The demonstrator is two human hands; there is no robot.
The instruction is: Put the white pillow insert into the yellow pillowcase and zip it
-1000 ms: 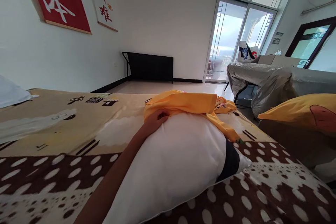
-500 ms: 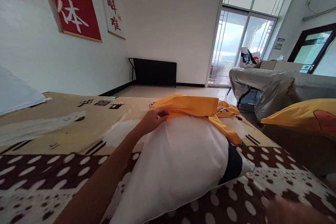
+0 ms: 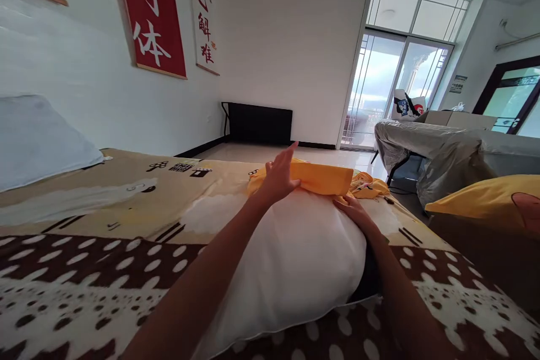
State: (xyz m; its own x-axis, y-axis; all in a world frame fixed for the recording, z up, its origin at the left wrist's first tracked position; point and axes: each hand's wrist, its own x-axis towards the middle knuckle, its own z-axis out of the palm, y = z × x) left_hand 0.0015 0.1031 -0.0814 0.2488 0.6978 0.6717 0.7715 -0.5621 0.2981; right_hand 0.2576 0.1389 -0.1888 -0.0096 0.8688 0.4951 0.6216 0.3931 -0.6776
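the left hand (image 3: 279, 177), curled on the fabric earlier, now has its fingers spread, gripping nothing, at the left part of the yellow cover (image 3: 324, 179). this lies over the far end of the white pillow (image 3: 304, 253) on the patterned blanket (image 3: 139, 222); how much is inside, i cannot tell. the right hand (image 3: 356, 212), newly arrived, touches the cover's near edge, grip unclear. farther right stands a cardboard box (image 3: 468, 120), contents hidden.

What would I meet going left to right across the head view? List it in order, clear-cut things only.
Pale pillow → red hanging scroll → white hanging scroll → left hand → right hand → yellow cushion.
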